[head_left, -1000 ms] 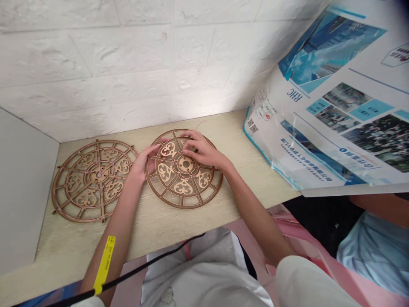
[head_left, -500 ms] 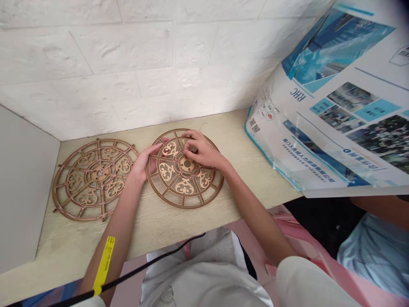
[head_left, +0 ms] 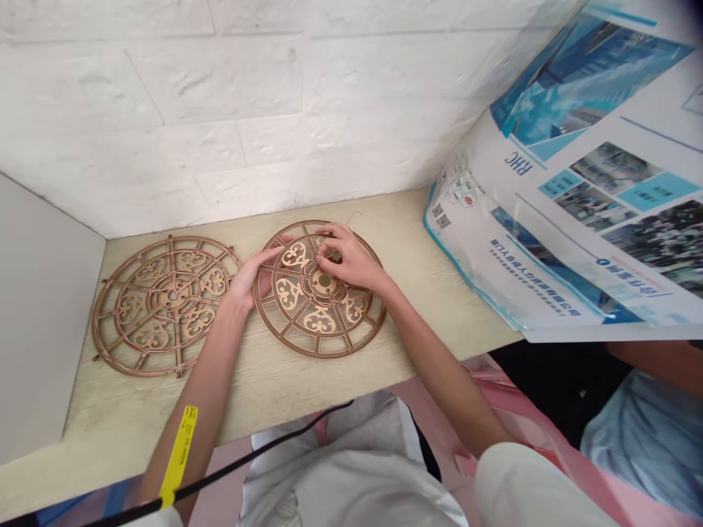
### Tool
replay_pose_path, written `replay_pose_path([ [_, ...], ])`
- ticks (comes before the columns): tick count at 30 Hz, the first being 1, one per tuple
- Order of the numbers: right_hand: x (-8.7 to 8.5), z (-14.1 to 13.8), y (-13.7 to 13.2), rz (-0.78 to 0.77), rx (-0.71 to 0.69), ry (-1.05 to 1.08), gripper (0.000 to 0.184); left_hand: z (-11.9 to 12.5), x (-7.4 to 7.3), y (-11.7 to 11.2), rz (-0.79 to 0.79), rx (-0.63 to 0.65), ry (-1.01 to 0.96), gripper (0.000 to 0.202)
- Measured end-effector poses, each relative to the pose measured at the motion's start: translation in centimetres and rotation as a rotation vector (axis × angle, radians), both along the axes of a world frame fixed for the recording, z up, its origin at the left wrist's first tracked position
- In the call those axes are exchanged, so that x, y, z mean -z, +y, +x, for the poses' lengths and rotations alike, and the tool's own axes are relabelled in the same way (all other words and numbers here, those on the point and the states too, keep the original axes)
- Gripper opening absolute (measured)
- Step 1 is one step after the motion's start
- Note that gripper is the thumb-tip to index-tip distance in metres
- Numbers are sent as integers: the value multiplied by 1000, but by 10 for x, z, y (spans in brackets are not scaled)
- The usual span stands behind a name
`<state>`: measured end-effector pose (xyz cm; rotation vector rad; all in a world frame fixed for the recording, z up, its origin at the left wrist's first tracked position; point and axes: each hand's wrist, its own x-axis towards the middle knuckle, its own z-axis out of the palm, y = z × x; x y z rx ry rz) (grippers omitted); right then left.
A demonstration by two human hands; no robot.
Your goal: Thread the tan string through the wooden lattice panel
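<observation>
Two round, copper-coloured openwork discs lie flat on a pale wooden shelf (head_left: 263,388). My left hand (head_left: 250,274) rests on the left rim of the right-hand disc (head_left: 318,322), fingers stretched over its edge and thumb tucked under the rim. My right hand (head_left: 346,258) sits on the upper middle of that disc, fingers curled in a pinch near the centre hub. What the pinch holds is too small to make out. The left-hand disc (head_left: 165,304) lies untouched beside my left forearm.
A white brick wall (head_left: 274,110) closes the back of the shelf and a grey panel (head_left: 33,329) closes its left side. A large printed poster (head_left: 576,205) leans over the right end. A black cable (head_left: 263,450) crosses my lap. Another person's arm (head_left: 659,359) shows at right.
My right hand's fingers have curled tighter and shifted slightly up the disc. The left hand and both discs stay put; the view drifted a little.
</observation>
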<state>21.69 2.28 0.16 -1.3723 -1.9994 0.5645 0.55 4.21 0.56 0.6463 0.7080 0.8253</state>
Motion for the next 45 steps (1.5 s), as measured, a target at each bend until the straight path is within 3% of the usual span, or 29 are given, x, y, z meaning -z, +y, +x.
replay_pose_path([
  [8, -2, -2, -1, -49, 60, 69, 17, -1, 2, 0, 34, -6, 20, 43],
  [29, 0, 6, 4, -44, 2, 59, 22, 0, 3, 1, 19, -24, 19, 37],
  [45, -1, 2, 5, -34, 18, 41, 19, 1, 3, -1, 102, -34, 49, 46],
])
